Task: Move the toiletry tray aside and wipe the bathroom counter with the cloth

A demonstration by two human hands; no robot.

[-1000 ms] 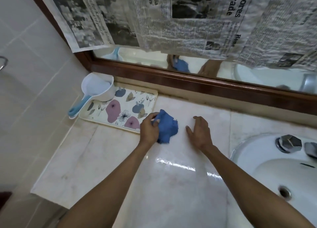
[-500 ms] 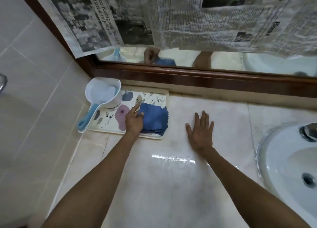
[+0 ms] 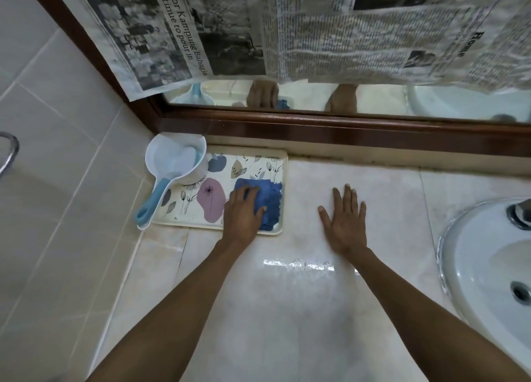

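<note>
Cloth (image 3: 267, 202) lies on tray (image 3: 255, 163), right half, left hand (image 3: 243, 212) flat on it, fingers spread, not pinching. Tray sits in tabletop (image 3: 301, 309) back-left corner by wall, scoop (image 3: 175, 163) on its left end. Right hand (image 3: 343, 223) spread flat on bare tabletop. Risks: pressing near tray edge could tip it, slide scoop off; cloth left on tray, wiping stalls.
</note>
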